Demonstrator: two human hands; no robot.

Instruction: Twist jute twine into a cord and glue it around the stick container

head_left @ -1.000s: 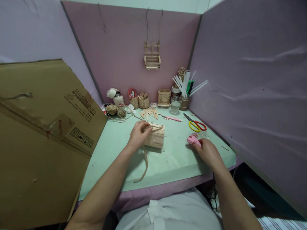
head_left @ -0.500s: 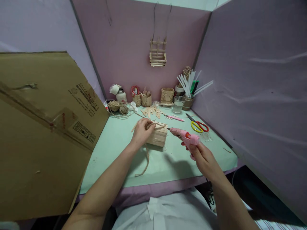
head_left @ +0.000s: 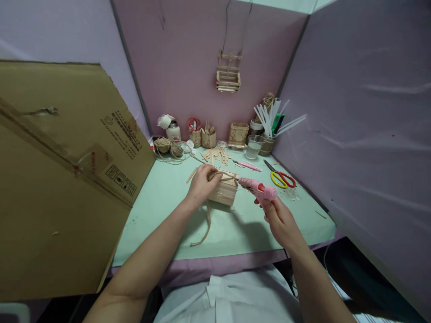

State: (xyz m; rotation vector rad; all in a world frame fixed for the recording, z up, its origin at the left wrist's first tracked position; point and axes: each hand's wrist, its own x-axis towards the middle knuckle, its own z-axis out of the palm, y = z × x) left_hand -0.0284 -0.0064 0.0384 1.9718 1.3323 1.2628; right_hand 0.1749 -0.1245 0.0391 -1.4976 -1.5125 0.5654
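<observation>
My left hand [head_left: 202, 185] is closed on a length of jute rope, its fingers pressing at the top of a small box of wooden sticks [head_left: 223, 194]. Part of the jute rope [head_left: 208, 224] hangs down in front and trails over the table. Along the box's upper edge another stretch of the rope runs out to the right from my fingers. In my right hand [head_left: 279, 220] is a pink hot glue gun [head_left: 257, 187], its nozzle at the top right corner of the box. Whether the tip touches the rope I cannot tell.
Red-and-yellow scissors [head_left: 281, 177] and a pink craft knife [head_left: 248, 166] lie to the right. Loose wooden sticks [head_left: 215, 156], twine balls [head_left: 163, 145], a water cup [head_left: 254, 147] and a pot of glue sticks [head_left: 268, 146] stand behind. A cardboard box [head_left: 67, 188] rises on the left.
The glue gun's tip has come closer to the box's top right corner. My left hand stays on the rope and box. The whole view has shifted slightly.
</observation>
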